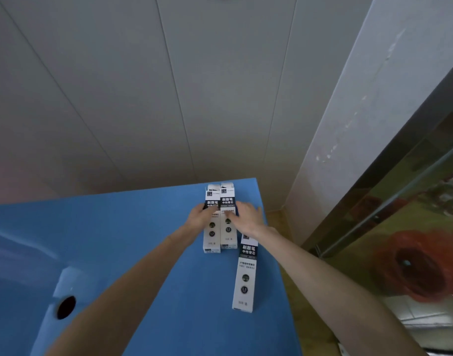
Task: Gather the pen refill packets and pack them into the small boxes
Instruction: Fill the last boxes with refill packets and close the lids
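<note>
Three small boxes lie flat on the blue surface (143, 253), all white with a dark band and printed circles. Two sit side by side, long edges touching, near the far right corner: the left box (211, 240) and the middle box (228, 235), each with its far end flap looking open. The third box (246, 278) lies nearer the person, just to the right of the pair, its far end tucked under the right forearm.

The left hand (201, 217) rests on the left box, fingers curled over its top face; whether its grip is actually closed on the box I cannot tell. The right hand (247, 218) lies flat across the middle box, fingers spread and loose, not clasping anything. No loose refill packets can be made out.

One dark round hole (66, 307) shows in the surface at the near left. Pale wall panels (143, 98) rise behind, and a reflective metal-framed panel (413, 227) stands to the right, past the surface's edge.
</note>
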{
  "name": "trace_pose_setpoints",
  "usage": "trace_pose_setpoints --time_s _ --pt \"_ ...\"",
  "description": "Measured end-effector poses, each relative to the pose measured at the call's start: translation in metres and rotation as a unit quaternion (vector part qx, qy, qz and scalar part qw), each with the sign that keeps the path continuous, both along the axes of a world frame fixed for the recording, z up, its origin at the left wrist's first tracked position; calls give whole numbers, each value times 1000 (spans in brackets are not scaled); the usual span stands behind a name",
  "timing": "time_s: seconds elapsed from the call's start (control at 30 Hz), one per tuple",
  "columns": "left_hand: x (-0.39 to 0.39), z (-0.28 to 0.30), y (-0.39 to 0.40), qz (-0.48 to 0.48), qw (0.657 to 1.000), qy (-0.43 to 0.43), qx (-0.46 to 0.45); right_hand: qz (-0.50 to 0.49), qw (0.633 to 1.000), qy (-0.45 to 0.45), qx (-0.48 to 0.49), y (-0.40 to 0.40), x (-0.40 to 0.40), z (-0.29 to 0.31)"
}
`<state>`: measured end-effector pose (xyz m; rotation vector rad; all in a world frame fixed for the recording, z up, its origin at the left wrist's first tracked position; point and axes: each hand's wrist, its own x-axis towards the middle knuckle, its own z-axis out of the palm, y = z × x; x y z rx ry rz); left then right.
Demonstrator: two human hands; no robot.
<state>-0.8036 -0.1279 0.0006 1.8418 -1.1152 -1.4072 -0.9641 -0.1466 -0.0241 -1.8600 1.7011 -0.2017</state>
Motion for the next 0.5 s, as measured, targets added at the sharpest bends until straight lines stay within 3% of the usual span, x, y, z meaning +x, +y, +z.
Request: trace_pose_setpoints --time_s 0.1,0.23,0.5 --pt "8 5 2 87 994 61 -12 -66 990 -121 -20 0 2 -2" --pt "25 17 17 124 983 124 -61 -134 946 -294 -38 10 5 20" --pt "38 42 87 26 981 98 -165 -52 936 -346 -37 68 2 55"
